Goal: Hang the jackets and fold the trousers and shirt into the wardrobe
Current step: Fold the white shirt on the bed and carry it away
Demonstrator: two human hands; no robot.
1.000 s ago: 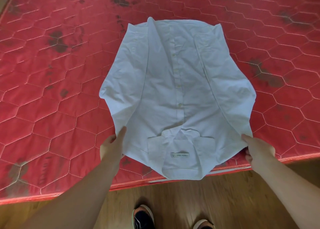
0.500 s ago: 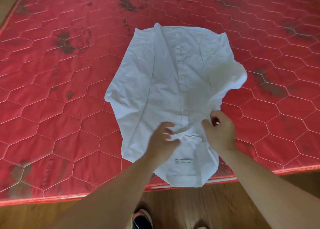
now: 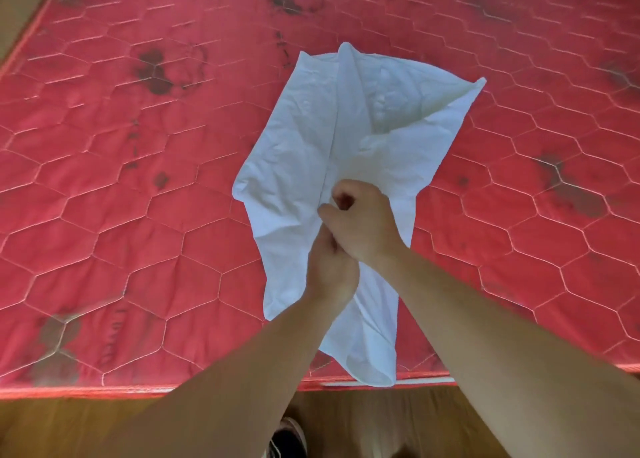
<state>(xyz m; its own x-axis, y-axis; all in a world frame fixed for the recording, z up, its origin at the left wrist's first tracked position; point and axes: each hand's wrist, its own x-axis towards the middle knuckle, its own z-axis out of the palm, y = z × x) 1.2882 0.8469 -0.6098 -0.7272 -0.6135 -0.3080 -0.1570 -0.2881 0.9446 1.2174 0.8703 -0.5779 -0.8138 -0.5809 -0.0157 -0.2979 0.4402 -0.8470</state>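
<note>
- Shirt [image 3: 301,167], white, lies bunched and narrowed on a red quilted mattress [image 3: 121,198]; its near end drapes over the mattress's front edge.
- Left hand [image 3: 329,270] grips gathered cloth near the shirt's middle, fingers curled round it.
- Right hand [image 3: 360,222] sits just above, touching the left, fist closed on the same cloth.
- Shirt's far right corner [image 3: 479,85] sticks out in a point.
- Mattress shows wide bare quilting left, right and beyond the shirt, with dark stains.
- Wooden floor [image 3: 69,426] runs along the front edge; a shoe [image 3: 287,440] shows there.
</note>
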